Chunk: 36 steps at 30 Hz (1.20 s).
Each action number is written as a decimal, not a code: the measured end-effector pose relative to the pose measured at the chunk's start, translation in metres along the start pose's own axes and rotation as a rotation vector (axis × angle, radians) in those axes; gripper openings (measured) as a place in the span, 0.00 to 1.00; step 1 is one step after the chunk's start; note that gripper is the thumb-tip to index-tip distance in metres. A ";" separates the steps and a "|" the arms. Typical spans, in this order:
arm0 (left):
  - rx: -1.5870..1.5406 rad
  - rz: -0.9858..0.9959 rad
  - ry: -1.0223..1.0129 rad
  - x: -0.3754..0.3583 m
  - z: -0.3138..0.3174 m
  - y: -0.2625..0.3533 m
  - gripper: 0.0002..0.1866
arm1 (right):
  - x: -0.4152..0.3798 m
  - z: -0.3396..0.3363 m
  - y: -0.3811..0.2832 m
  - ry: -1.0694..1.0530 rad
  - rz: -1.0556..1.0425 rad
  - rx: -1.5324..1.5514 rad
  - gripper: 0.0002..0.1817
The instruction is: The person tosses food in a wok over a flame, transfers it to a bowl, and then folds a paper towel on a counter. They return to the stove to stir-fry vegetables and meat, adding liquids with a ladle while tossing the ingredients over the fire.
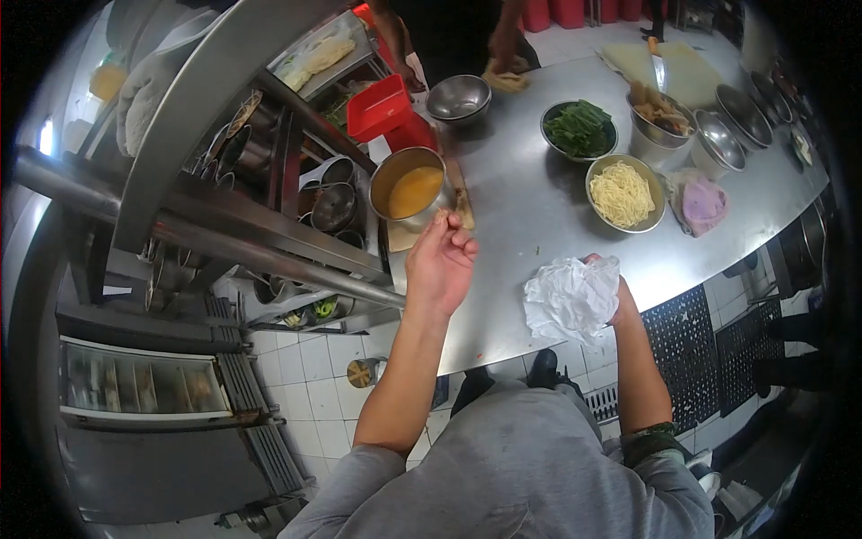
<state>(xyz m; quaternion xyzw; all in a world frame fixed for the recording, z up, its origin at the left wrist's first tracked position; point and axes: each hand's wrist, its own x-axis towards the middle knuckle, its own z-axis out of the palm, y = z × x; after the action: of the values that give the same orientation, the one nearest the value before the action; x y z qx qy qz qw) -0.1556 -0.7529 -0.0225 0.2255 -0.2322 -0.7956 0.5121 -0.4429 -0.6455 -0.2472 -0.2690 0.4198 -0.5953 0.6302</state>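
My right hand (pixel 621 304) grips a crumpled white plastic bag (pixel 566 298) above the near edge of the steel table. Raised beside a steel pot of orange-yellow liquid (pixel 415 190), my left hand (pixel 440 265) has its fingers curled in, with the fingertips overlapping the pot's near side. I cannot tell what the left fingers hold. Past the bag sits a bowl of pale noodles (pixel 621 194), and behind it a bowl of cut green leaves (pixel 579 128).
An empty steel bowl (pixel 459 99) and a red container (pixel 378 108) stand at the far left. Across the table, a person's hand (pixel 506 47) is near a brownish cloth. A knife (pixel 659 65) lies on a cutting board (pixel 699 81). A steel rail (pixel 269 262) runs along my left.
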 end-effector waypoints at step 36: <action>0.942 0.149 0.093 -0.031 -0.042 -0.069 0.08 | -0.001 0.065 -0.035 -0.042 0.135 0.778 0.23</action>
<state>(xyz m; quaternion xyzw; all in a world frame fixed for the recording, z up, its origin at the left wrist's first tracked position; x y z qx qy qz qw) -0.1673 -0.7046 -0.0932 0.4509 -0.5601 -0.5540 0.4196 -0.4056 -0.6601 -0.1846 0.0059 0.1667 -0.6615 0.7312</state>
